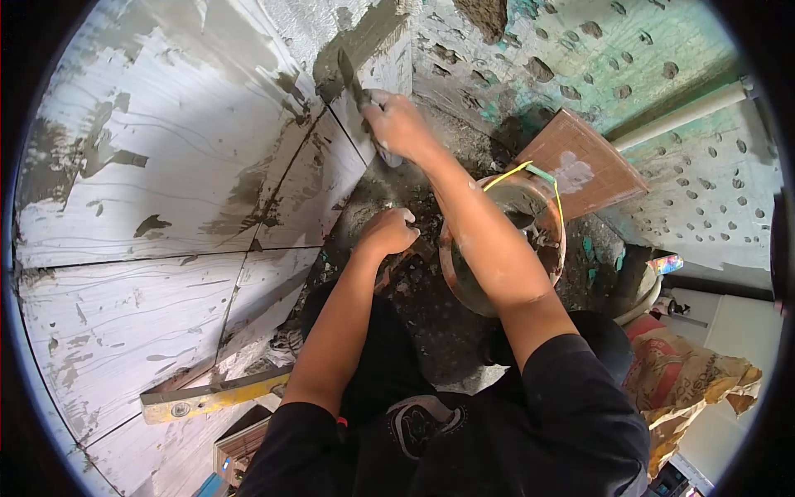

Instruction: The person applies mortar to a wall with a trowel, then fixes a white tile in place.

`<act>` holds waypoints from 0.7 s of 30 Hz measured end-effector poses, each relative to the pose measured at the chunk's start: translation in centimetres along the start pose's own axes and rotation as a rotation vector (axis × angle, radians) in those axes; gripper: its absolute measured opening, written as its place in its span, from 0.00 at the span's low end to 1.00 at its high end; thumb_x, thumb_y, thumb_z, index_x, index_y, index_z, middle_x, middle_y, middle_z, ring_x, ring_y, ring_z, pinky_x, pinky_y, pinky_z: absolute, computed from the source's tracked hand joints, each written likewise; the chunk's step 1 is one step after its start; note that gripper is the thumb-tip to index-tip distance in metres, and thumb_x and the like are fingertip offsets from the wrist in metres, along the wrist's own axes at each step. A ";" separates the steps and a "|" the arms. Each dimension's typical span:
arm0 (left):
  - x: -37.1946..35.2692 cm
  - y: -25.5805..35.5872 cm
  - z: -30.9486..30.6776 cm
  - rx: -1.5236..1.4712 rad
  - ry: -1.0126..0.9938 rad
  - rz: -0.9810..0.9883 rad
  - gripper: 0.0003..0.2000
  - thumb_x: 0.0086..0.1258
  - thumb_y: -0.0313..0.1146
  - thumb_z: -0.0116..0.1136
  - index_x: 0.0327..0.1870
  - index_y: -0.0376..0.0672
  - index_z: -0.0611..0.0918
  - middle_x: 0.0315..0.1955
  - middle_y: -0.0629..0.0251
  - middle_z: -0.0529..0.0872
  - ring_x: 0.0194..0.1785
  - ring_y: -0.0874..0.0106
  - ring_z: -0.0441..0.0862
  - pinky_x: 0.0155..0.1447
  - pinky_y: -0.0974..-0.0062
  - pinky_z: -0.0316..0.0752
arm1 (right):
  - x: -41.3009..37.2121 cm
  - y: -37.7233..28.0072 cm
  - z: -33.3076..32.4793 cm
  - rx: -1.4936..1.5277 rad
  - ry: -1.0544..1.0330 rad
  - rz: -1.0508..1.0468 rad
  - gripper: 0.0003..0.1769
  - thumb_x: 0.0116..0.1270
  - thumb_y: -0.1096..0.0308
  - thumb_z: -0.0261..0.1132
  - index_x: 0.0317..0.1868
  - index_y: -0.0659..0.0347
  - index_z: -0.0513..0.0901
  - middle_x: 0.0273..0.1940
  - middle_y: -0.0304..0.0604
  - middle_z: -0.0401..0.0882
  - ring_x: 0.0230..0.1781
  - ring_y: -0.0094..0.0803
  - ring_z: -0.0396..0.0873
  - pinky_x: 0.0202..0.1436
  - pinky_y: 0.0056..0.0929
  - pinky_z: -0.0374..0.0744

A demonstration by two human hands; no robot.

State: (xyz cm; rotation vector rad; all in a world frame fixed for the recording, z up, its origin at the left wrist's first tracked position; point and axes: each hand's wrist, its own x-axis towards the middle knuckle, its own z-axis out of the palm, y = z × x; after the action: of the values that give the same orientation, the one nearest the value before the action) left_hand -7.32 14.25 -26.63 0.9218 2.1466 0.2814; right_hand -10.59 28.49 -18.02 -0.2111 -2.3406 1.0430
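My right hand [397,124] is closed around a trowel [348,73]. Its narrow blade points up and left, against or very near the wet grey mortar [373,37] smeared on the wall by the corner. Below that, over the dark floor, my left hand [389,232] is curled closed near the tiled wall [166,211]; whatever its fingers may hold is hidden. Under my right forearm stands a bucket [447,269] with a yellow and green handle, partly covered by the arm. Some grey mix shows inside it.
A tile [580,157] leans behind the bucket, its brown back showing. A yellow spirit level [211,402] lies at the lower left. On the right are a torn paper sack [687,369] and a pipe [683,114] along the rough, pitted wall [563,62].
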 end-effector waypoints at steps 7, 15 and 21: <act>-0.2 0.9 -0.5 0.026 -0.064 -0.055 0.19 0.61 0.40 0.58 0.53 0.45 0.78 0.48 0.61 0.83 0.53 0.62 0.78 0.57 0.66 0.72 | -1.6 0.7 0.1 0.153 -0.065 -0.030 0.15 0.64 0.66 0.55 0.45 0.68 0.79 0.26 0.48 0.80 0.24 0.34 0.77 0.35 0.33 0.75; 0.9 -0.1 0.7 0.047 -0.063 -0.014 0.19 0.61 0.41 0.58 0.53 0.46 0.79 0.49 0.62 0.82 0.54 0.63 0.78 0.57 0.66 0.72 | -2.7 0.4 1.0 0.639 -0.165 0.479 0.16 0.64 0.64 0.57 0.45 0.67 0.80 0.26 0.40 0.80 0.24 0.24 0.74 0.29 0.27 0.74; -0.3 1.2 -0.4 0.062 -0.085 -0.094 0.20 0.60 0.42 0.58 0.53 0.48 0.79 0.51 0.61 0.80 0.55 0.60 0.77 0.58 0.65 0.71 | -1.8 1.7 -2.3 0.349 -0.295 0.166 0.17 0.64 0.63 0.56 0.49 0.64 0.78 0.30 0.47 0.79 0.28 0.36 0.76 0.35 0.32 0.74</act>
State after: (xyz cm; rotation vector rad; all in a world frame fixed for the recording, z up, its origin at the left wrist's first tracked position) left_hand -6.84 14.91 -25.60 0.8497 2.1231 0.1282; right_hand -7.93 30.50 -18.79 -0.1245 -2.3730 1.6396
